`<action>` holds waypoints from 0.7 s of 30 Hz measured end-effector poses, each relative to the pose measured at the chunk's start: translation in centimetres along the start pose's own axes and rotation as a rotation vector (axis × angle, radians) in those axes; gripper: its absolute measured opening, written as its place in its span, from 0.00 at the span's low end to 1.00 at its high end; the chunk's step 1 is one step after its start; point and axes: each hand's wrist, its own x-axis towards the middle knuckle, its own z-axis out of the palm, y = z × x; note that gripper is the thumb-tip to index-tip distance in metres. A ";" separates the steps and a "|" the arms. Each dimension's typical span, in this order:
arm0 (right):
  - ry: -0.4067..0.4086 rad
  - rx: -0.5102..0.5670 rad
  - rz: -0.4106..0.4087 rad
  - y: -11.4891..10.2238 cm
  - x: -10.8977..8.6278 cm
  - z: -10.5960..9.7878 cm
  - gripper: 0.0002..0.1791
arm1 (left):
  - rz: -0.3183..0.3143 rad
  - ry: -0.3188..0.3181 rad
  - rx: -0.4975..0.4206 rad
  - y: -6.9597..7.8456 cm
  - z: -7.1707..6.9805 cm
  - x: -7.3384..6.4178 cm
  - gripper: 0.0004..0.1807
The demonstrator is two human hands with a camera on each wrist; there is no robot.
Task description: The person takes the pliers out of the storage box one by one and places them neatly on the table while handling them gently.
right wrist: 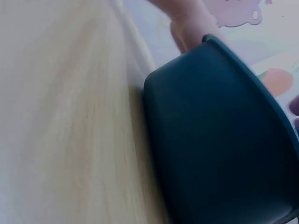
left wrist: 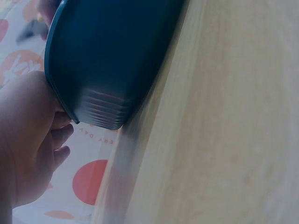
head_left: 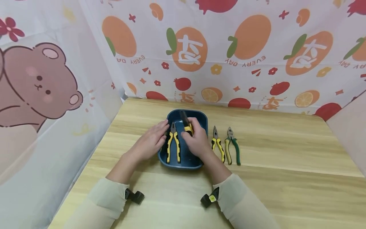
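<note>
A dark blue tray (head_left: 187, 166) stands on the table. In it, along the left side, lie yellow-and-black pliers (head_left: 173, 143) with spread handles. My left hand (head_left: 150, 140) rests at the tray's left rim, fingers extended along it; the left wrist view shows it beside the tray's outer wall. Over the tray's right half, my right hand (head_left: 197, 138) grips another pair of yellow-and-black pliers (head_left: 184, 118) by the handles, the dark head tilted toward the far side and blurred. In the left wrist view their grey tip (left wrist: 32, 31) shows beyond the rim.
Right of the tray lie yellow-and-black needle-nose pliers (head_left: 217, 143), partly behind my right wrist, and green-handled pliers (head_left: 233, 146). The wooden table (head_left: 286, 152) ends at a fruit-printed cloth (head_left: 217, 63) at the back; another cloth with a bear (head_left: 40, 82) hangs at left.
</note>
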 end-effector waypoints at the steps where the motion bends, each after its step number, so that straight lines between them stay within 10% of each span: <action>1: 0.037 0.051 -0.037 -0.1 -0.2 -0.1 0.17 | -0.001 -0.001 0.004 0.0 0.0 0.0 0.29; 6: 0.157 0.281 -0.178 -1.1 -0.7 -0.9 0.17 | 0.010 0.020 0.038 0.0 -0.1 -0.1 0.29; 12: 0.227 0.311 -0.232 -2.2 -1.1 -3.3 0.16 | 0.018 0.037 0.045 0.2 0.1 0.0 0.29; 21: 0.267 0.073 -0.029 -0.7 -1.9 -9.6 0.19 | -0.008 0.016 0.036 0.0 -0.1 0.1 0.29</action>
